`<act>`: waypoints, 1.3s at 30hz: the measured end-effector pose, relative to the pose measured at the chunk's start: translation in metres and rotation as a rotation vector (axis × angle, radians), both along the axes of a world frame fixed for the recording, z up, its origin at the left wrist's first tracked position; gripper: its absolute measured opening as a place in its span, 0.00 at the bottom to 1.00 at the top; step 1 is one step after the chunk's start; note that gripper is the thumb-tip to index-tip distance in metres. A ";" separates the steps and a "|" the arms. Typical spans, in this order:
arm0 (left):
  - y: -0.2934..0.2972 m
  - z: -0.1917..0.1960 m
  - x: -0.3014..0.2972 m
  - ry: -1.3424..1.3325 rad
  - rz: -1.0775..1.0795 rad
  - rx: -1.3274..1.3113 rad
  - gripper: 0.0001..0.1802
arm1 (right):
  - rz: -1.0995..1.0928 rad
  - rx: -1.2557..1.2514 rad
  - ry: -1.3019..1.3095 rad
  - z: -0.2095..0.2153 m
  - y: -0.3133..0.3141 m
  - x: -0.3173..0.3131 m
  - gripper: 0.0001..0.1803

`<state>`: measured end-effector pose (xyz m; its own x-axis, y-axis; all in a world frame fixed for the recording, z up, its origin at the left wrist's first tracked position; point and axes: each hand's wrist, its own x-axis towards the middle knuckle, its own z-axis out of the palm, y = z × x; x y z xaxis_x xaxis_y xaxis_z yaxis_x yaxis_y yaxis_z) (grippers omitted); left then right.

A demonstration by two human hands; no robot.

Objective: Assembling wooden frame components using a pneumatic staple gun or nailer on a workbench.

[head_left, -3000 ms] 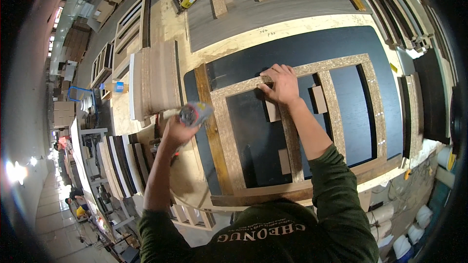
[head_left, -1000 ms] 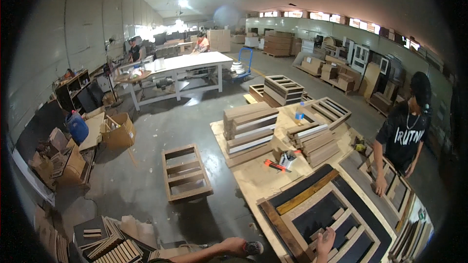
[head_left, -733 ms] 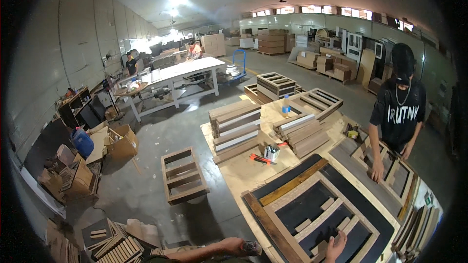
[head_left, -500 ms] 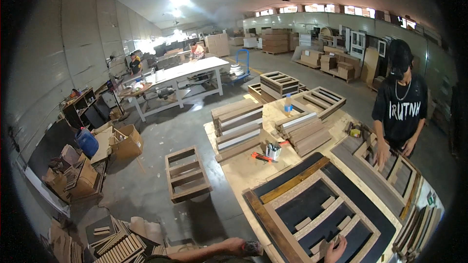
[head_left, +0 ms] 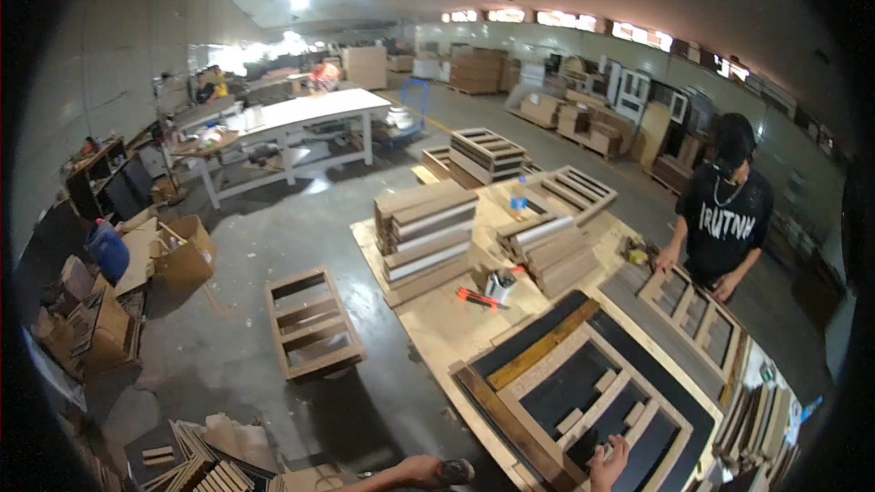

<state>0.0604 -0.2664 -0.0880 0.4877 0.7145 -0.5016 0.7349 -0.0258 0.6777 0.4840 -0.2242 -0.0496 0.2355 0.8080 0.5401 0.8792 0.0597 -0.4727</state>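
white-lettered black shirt (head_left: 727,219) beyond wooden frame (head_left: 594,411)

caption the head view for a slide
Left hand holding a dark tool, right hand over a slatted wooden frame on a black panel; co-worker beyond.

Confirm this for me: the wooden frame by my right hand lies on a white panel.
The colour is wrong: the head view shows a black panel. The wooden frame by your right hand does lie on it.

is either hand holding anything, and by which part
The left hand holds a dark-ended tool; which part it grips is hidden. Whether the right hand holds anything cannot be told.
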 end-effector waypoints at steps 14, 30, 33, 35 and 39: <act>0.055 0.077 0.065 0.161 0.035 -0.064 0.18 | -0.262 -0.013 0.199 0.013 -0.038 0.109 0.17; 0.251 0.221 0.204 0.365 -0.298 0.761 0.21 | -0.254 -0.193 0.037 -0.035 0.096 0.279 0.24; 0.307 0.227 0.252 0.180 -0.435 0.761 0.21 | -0.280 -0.388 -0.003 -0.050 0.119 0.286 0.27; 0.340 0.198 0.262 0.099 -0.435 0.822 0.23 | -0.246 -0.412 0.014 -0.048 0.128 0.290 0.26; 0.387 0.167 0.336 0.201 -0.334 0.390 0.20 | -0.288 -0.370 -0.054 -0.043 0.106 0.310 0.24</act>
<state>0.3964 0.1210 0.0786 0.6413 0.6889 -0.3378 0.7580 -0.5006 0.4182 0.7943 -0.1180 -0.0923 0.4579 0.8544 0.2456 0.8592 -0.3543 -0.3691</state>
